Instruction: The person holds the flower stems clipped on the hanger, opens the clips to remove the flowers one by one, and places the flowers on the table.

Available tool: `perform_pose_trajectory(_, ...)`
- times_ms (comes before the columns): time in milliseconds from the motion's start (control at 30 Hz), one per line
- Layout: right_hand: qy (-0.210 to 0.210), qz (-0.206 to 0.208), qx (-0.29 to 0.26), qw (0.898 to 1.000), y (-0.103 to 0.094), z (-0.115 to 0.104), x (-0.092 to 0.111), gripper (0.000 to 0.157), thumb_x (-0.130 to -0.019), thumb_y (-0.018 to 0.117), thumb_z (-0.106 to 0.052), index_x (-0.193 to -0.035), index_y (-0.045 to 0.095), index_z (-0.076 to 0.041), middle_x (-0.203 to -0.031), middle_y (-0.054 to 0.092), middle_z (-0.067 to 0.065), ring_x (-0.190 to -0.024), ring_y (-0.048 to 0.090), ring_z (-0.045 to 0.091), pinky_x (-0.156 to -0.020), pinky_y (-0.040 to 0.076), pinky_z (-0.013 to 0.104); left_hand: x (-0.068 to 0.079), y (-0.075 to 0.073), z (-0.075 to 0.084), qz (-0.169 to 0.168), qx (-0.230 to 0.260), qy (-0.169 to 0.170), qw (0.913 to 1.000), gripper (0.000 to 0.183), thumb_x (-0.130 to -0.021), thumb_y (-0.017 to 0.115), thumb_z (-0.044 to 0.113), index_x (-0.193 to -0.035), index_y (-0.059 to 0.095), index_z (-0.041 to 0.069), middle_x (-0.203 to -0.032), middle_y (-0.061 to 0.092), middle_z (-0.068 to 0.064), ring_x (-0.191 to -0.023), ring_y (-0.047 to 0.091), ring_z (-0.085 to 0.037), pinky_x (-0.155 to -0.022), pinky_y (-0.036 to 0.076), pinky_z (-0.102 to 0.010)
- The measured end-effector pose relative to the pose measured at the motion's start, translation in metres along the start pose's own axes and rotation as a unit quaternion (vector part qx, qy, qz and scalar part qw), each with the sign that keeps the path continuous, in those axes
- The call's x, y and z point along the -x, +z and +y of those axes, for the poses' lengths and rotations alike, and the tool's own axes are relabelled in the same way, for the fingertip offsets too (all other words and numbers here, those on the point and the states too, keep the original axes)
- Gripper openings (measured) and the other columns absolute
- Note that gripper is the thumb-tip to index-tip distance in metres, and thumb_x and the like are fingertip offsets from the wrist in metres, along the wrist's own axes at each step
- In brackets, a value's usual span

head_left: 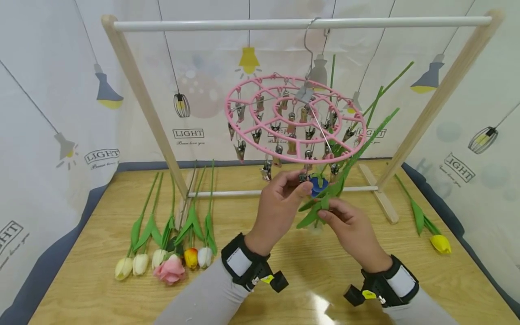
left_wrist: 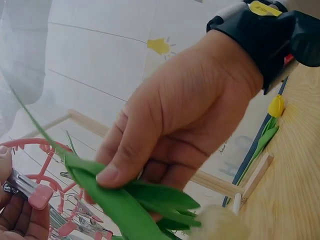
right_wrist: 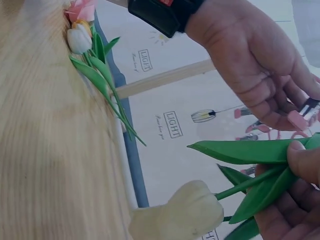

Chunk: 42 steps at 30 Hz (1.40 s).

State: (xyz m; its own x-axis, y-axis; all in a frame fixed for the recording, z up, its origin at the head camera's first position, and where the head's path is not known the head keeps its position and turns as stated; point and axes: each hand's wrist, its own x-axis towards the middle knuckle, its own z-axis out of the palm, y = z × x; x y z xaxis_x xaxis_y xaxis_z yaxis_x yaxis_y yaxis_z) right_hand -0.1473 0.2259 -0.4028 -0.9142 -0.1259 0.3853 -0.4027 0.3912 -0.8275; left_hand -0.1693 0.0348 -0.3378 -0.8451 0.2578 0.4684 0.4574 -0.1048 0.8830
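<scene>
My left hand (head_left: 276, 212) pinches a metal clothespin clip (left_wrist: 24, 184) with pink tips, hanging under a round pink clip hanger (head_left: 239, 131). Beside it, my right hand (head_left: 353, 225) holds a white tulip (right_wrist: 192, 210) by its stem and green leaves (right_wrist: 245, 151). The bloom points down and the long stem (head_left: 375, 133) slants up to the right, past the hanger's rim. Between the clip and the stem the head view shows no contact I can make out. Just behind the hands hangs a blue flower (head_left: 318, 186), bloom downward. Fingertips of my left hand are partly hidden.
The hanger hooks onto a white rod (head_left: 260, 25) on a wooden stand (head_left: 142, 99). Several more clips (head_left: 239, 149) dangle from it. Several tulips (head_left: 140, 264) and a pink flower (head_left: 170, 270) lie on the table at left, a yellow tulip (head_left: 440, 243) at right.
</scene>
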Motion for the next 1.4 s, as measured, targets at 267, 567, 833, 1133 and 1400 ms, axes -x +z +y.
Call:
perform_pose_trajectory(267, -0.008, 0.069, 0.030, 0.997, -0.030, -0.007, 0.005, 0.018, -0.092, 0.057, -0.014, -0.109, 0.064, -0.012, -0.091, 0.064, 0.001, -0.070, 0.053, 0.016, -0.057, 0.044, 0.022, 0.001, 0.001, 0.000, -0.004, 0.010, -0.004, 0.9999, 0.035, -0.091, 0.060, 0.024, -0.121, 0.058, 0.006, -0.099, 0.061, -0.013, -0.086, 0.059, -0.014, -0.079, 0.054, -0.036)
perform_pose_trajectory(567, 0.005, 0.139, 0.081, 0.987, -0.068, -0.008, 0.005, 0.024, -0.090, 0.060, -0.013, -0.114, 0.065, -0.010, -0.093, 0.066, -0.011, -0.072, 0.056, 0.014, -0.057, 0.045, 0.016, -0.002, 0.002, -0.019, -0.004, 0.015, 0.009, 0.9998, 0.032, -0.091, 0.060, 0.026, -0.120, 0.059, 0.013, -0.099, 0.062, -0.010, -0.086, 0.060, -0.016, -0.076, 0.054, -0.035)
perform_pose_trajectory(833, 0.019, 0.216, 0.124, 0.968, -0.110, -0.010, 0.002, 0.025, -0.089, 0.062, -0.016, -0.112, 0.066, -0.006, -0.092, 0.069, -0.013, -0.081, 0.063, 0.011, -0.068, 0.049, 0.009, -0.004, 0.002, -0.032, -0.009, 0.008, 0.015, 0.9998, 0.033, -0.090, 0.059, 0.034, -0.122, 0.057, 0.024, -0.099, 0.062, -0.003, -0.087, 0.060, -0.015, -0.077, 0.054, -0.034)
perform_pose_trajectory(1133, 0.109, 0.247, 0.147, 0.952, -0.164, 0.014, 0.002, 0.035, -0.093, 0.055, -0.028, -0.123, 0.060, -0.011, -0.106, 0.061, -0.012, -0.100, 0.054, 0.006, -0.077, 0.042, 0.005, 0.000, 0.000, -0.009, -0.010, 0.019, 0.003, 0.9998, 0.033, -0.092, 0.059, 0.022, -0.121, 0.058, 0.008, -0.099, 0.062, -0.014, -0.087, 0.059, -0.016, -0.079, 0.054, -0.035)
perform_pose_trajectory(1400, 0.188, 0.185, 0.202, 0.943, -0.186, 0.049, 0.003, 0.048, -0.094, 0.050, -0.039, -0.129, 0.053, -0.005, -0.096, 0.052, -0.019, -0.089, 0.050, 0.000, -0.066, 0.042, 0.005, -0.002, -0.001, -0.014, -0.008, 0.025, 0.005, 0.9997, 0.033, -0.091, 0.059, 0.022, -0.122, 0.058, 0.011, -0.099, 0.062, -0.013, -0.087, 0.060, -0.022, -0.076, 0.054, -0.035)
